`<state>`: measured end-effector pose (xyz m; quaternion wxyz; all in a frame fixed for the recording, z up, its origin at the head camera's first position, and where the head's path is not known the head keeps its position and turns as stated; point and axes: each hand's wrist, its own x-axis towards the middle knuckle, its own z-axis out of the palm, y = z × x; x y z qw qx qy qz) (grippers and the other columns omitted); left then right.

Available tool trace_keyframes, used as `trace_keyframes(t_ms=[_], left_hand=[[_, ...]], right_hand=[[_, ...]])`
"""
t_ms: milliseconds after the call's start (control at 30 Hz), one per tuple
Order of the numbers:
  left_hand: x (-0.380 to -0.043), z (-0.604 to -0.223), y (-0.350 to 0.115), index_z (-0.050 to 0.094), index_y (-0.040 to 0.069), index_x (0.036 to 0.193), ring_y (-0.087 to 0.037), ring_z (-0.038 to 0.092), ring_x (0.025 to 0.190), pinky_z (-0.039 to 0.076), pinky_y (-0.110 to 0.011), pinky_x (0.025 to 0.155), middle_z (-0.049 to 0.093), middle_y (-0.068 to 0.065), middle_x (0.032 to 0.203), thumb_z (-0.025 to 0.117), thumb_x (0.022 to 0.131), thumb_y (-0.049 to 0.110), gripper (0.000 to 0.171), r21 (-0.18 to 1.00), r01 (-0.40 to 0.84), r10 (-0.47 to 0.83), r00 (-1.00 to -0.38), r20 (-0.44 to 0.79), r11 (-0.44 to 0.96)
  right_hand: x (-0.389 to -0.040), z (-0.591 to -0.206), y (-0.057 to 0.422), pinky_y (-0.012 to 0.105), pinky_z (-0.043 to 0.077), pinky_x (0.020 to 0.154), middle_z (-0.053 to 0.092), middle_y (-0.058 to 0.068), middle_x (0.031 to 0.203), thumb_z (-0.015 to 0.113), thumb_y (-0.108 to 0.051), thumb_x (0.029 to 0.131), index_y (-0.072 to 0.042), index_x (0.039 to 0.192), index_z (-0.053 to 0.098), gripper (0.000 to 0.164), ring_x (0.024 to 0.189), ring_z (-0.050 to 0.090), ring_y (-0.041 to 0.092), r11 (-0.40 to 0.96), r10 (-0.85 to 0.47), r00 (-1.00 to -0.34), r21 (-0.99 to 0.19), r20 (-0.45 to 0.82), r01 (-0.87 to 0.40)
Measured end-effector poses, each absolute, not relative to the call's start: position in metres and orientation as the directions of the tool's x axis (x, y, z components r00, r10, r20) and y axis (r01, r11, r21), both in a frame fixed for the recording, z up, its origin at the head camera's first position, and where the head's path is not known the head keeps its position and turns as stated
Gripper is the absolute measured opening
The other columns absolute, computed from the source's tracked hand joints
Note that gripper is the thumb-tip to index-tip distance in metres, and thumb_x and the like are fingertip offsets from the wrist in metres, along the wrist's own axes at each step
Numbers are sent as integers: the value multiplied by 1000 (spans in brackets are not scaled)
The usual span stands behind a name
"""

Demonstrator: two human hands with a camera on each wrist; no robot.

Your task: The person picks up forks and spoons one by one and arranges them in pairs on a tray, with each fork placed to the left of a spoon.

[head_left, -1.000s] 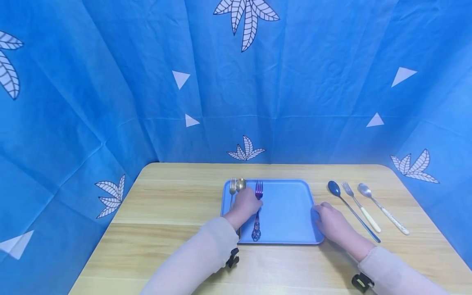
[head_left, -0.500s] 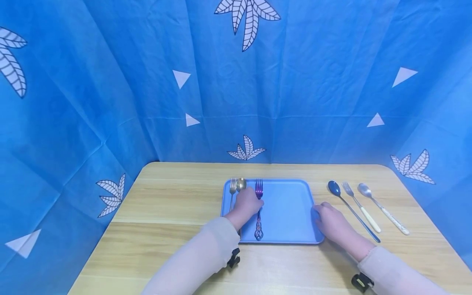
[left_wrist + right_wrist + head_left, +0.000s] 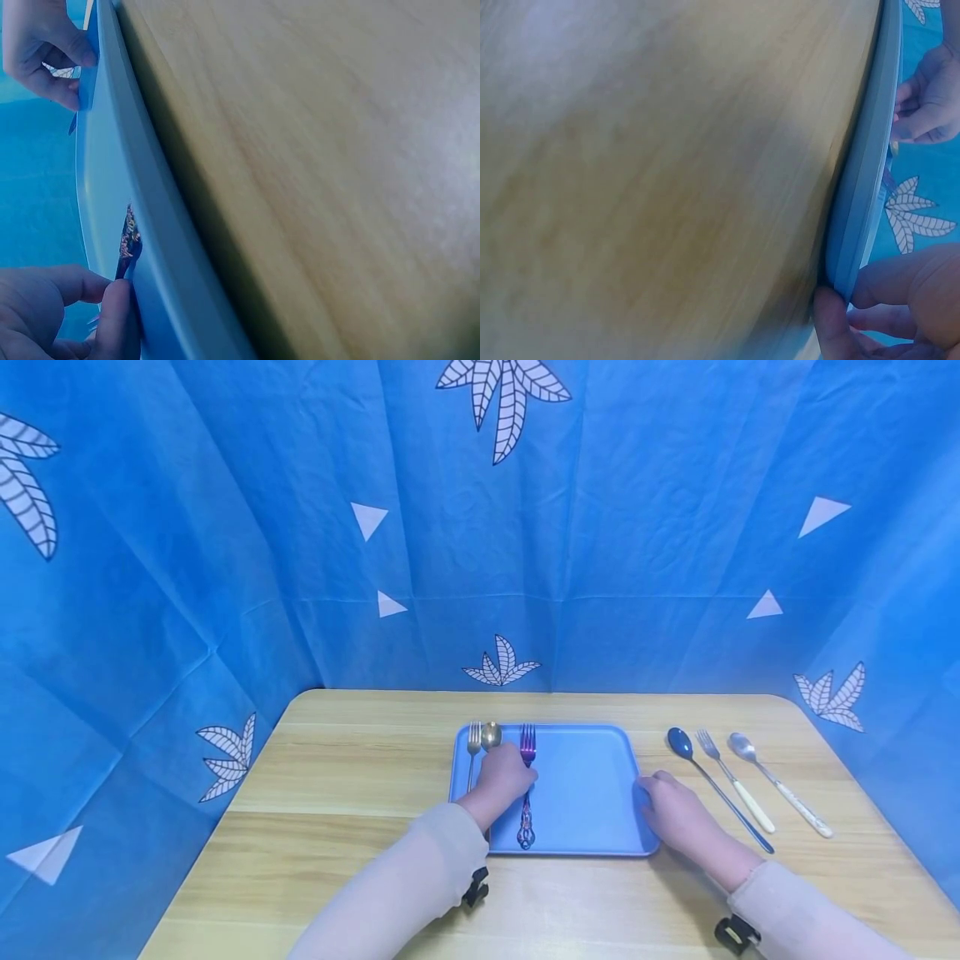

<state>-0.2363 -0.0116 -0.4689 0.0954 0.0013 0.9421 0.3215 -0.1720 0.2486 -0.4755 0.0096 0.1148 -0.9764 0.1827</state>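
My left hand point(image 3: 504, 777) is over the left part of a blue tray point(image 3: 585, 793). Its thumb and forefinger pinch a purple fork point(image 3: 526, 831) with an ornate handle, as the left wrist view shows. The fork lies tines away from me. To its left, a silver fork point(image 3: 473, 743) and a gold-toned spoon point(image 3: 491, 735) lie on the tray, both partly hidden by the left hand and arm. At the tray's right rim, my right hand point(image 3: 671, 810) grips the edge, with the thumb on one side and fingers on the other in the right wrist view point(image 3: 885, 300).
Right of the tray, a dark blue spoon point(image 3: 680, 743), a fork with a cream handle point(image 3: 753, 806) and a spoon with a patterned white handle point(image 3: 798, 806) lie on the wooden table point(image 3: 345, 752). A blue curtain point(image 3: 645, 543) hangs behind and at both sides.
The purple fork's handle end has swung slightly right, so the fork lies straighter on the tray. My right hand keeps its grip on the tray rim.
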Motion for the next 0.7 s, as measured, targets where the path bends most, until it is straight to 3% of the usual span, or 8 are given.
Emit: trace_keyframes(t_ms=[267, 700], left_hand=[[-237, -472, -11, 50, 13, 62, -12, 43, 44, 35, -25, 41, 42, 2, 53, 70, 90, 15, 35, 626, -45, 77, -983, -166, 778], [-237, -472, -8, 54, 12, 64, -13, 46, 45, 37, -26, 42, 46, 0, 55, 70, 90, 16, 31, 620, -47, 73, -983, -167, 783]], right_hand=[[-172, -475, 248, 49, 57, 77, 62, 22, 94, 67, 3, 85, 17, 118, 60, 36, 84, 65, 36, 910, -222, -973, -346, 64, -230], [-172, -476, 248, 49, 57, 77, 62, 24, 96, 67, 3, 86, 17, 119, 60, 37, 86, 65, 38, 913, -215, -975, -344, 51, -219]])
